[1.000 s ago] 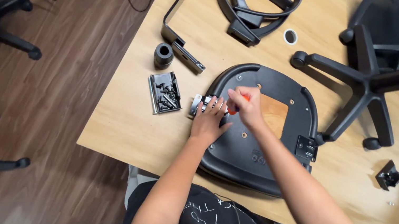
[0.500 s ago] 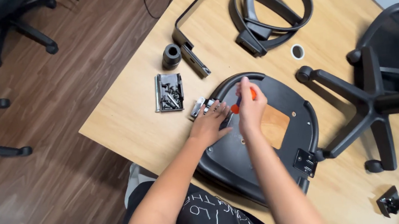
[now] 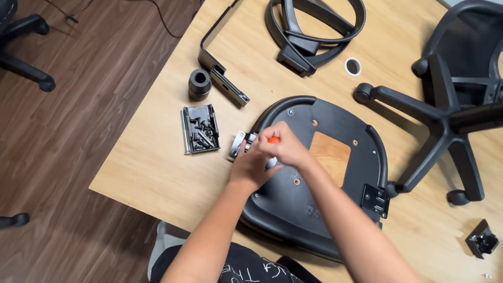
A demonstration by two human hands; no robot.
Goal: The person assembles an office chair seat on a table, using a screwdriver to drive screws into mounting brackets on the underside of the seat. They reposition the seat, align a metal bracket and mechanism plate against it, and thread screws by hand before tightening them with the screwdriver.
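Both hands, left hand [image 3: 249, 169] and right hand [image 3: 286, 148], pinch an orange-tipped tool [image 3: 273, 140] at nine o'clock on the black seat [image 3: 332, 182], near the table [image 3: 149, 178] edge.

On the table lie one seat pan [image 3: 337, 175], two armrest loops [image 3: 319, 13] at twelve o'clock, one star base [image 3: 444, 124] at three, one screw tray [image 3: 200, 128] at nine.

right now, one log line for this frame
left hand: on seat pan edge | right hand: gripping orange-handled tool | seat pan: underside up on table | screw tray: left of hands
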